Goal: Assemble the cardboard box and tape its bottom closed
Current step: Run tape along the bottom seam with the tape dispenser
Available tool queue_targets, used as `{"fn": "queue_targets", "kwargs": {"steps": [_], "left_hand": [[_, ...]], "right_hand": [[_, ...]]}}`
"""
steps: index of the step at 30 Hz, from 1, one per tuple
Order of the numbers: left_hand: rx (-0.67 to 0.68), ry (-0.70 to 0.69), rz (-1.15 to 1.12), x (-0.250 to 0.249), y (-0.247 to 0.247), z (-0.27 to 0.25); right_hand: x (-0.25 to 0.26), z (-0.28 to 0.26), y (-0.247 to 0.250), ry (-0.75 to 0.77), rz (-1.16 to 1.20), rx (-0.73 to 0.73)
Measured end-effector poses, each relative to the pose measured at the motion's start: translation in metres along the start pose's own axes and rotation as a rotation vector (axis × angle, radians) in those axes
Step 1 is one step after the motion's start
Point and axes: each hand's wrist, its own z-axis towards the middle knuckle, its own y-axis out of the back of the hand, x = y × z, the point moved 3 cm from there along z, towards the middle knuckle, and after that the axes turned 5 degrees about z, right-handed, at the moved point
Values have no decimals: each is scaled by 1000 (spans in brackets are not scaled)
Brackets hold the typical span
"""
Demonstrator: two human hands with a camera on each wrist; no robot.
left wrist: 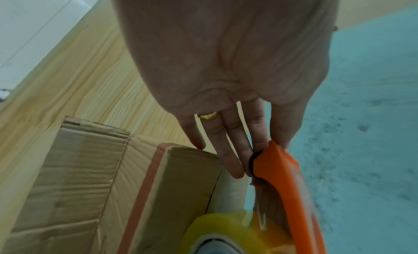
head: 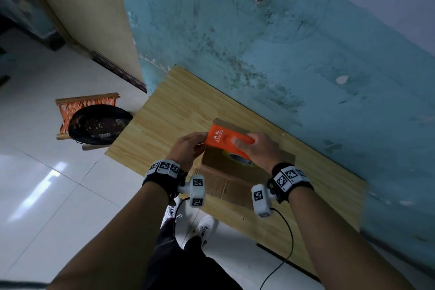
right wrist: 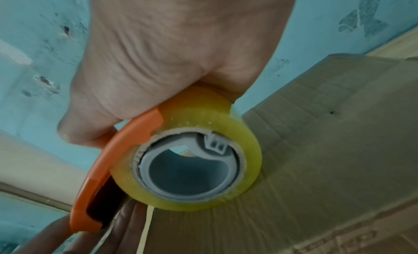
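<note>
Right hand grips tape dispenser at box edge

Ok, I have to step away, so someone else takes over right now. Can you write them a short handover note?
Right hand: grips the orange tape dispenser, with its yellowish tape roll resting on the cardboard box.
Left hand: fingers straight, touching the dispenser's front end and the box edge.
Box: stands on the wooden table by the blue wall, flaps folded shut on top.
Done: box assembled, flaps closed, dispenser placed at the far end of the seam.
Left: run tape along the seam, cut it, press it down. Whether any tape already sticks cannot be told.
</note>
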Motion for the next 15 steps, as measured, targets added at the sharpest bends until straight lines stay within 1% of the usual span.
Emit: {"fn": "queue_targets", "kwargs": {"steps": [4,10,15], "left_hand": [[2,71,-50,1,0,-2],[29,179,44,-2,5,-5],[41,220,36,-6,5,-6]], "right_hand": [[1,2,-2,8,-37,16],[6,-1,-5,18,9,12],[5,1,-7,19,18,10]]}}
